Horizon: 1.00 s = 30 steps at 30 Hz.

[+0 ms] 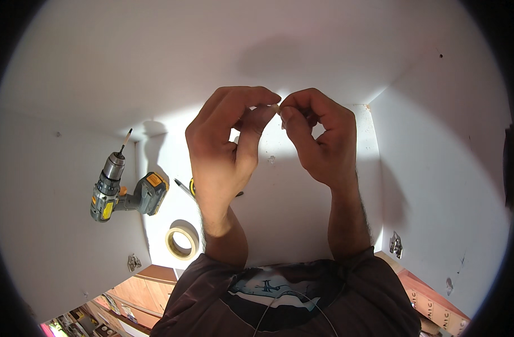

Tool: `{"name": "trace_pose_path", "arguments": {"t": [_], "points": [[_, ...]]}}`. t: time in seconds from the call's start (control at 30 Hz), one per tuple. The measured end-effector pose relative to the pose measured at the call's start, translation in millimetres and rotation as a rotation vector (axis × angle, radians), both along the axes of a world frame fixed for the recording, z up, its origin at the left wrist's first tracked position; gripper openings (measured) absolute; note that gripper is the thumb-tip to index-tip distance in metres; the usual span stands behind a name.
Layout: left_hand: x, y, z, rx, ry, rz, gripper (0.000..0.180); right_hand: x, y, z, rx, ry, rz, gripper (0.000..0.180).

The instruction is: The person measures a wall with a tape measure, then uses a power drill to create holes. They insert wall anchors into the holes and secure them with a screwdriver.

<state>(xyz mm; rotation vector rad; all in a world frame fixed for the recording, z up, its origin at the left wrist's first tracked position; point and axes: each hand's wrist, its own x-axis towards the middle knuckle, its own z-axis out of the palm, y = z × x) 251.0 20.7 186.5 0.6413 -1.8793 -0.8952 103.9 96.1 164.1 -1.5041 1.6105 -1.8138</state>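
Setting: a furniture-assembly or cabinet-fitting site in a home or small workshop. The view looks into a white laminate cabinet carcass (302,224), with side panels rising at left and right. Metal hinge plates (396,245) are fixed near the front edges of both side panels, and small drilled holes mark the panels. A cordless drill (125,191) with a bit fitted lies on the left side panel. A roll of masking tape (182,242) rests near the front left corner of the inner panel. Wooden furniture (144,295) shows beyond the front edge.
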Motion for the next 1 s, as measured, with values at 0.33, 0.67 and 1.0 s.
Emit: {"name": "trace_pose_path", "arguments": {"t": [0.33, 0.67, 1.0], "points": [[-0.4, 2.9, -1.1, 0.121, -0.006, 0.024, 0.011, -1.0, 1.9, 3.2, -0.019, -0.019, 0.016, 0.002], [-3.0, 2.2, -5.4, 0.060, 0.019, 0.028, 0.009, -1.3, -0.1, 5.0, -0.037, 0.067, -0.053, 0.004], [-2.2, 6.2, -0.6, 0.140, -0.013, 0.049, 0.017, -3.7, -2.5, 1.0, -0.061, 0.154, -0.069, 0.008]]}}
